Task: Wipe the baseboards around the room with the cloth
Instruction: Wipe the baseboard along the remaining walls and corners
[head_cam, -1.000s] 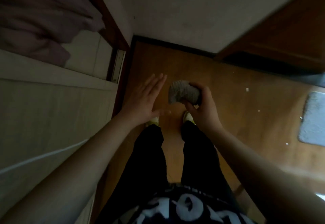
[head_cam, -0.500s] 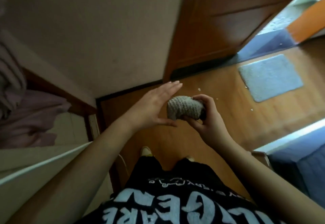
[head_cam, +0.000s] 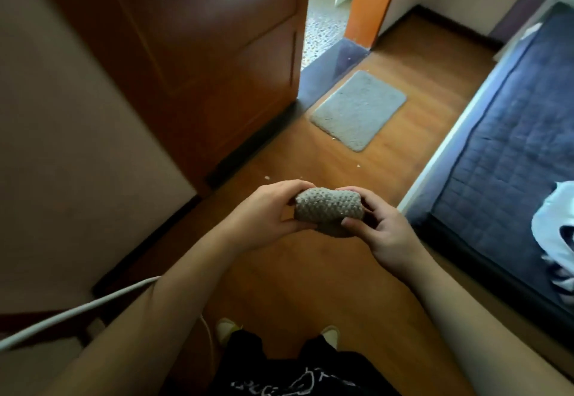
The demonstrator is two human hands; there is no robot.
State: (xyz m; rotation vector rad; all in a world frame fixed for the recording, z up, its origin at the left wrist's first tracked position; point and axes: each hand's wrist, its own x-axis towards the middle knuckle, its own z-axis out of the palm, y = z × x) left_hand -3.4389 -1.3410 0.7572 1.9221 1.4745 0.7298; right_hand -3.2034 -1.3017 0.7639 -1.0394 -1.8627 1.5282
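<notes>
A grey bumpy cloth [head_cam: 326, 209], bunched into a roll, is held in front of me at waist height over the wooden floor. My left hand [head_cam: 267, 212] grips its left end with fingers over the top and thumb underneath. My right hand [head_cam: 382, 231] grips its right end the same way. A dark baseboard [head_cam: 149, 246] runs along the foot of the beige wall on my left. Another stretch of baseboard [head_cam: 447, 19] shows in the far corner.
A brown wooden door [head_cam: 198, 63] stands open ahead left, with a grey mat [head_cam: 357, 109] by the threshold. A bed with a dark blue cover [head_cam: 509, 140] fills the right side. A white cable [head_cam: 77, 308] crosses the lower left. Small crumbs dot the floor.
My left hand, flat beside the cloth before, has closed onto its left end. The view has swung right, from the wall corner toward the doorway and bed.
</notes>
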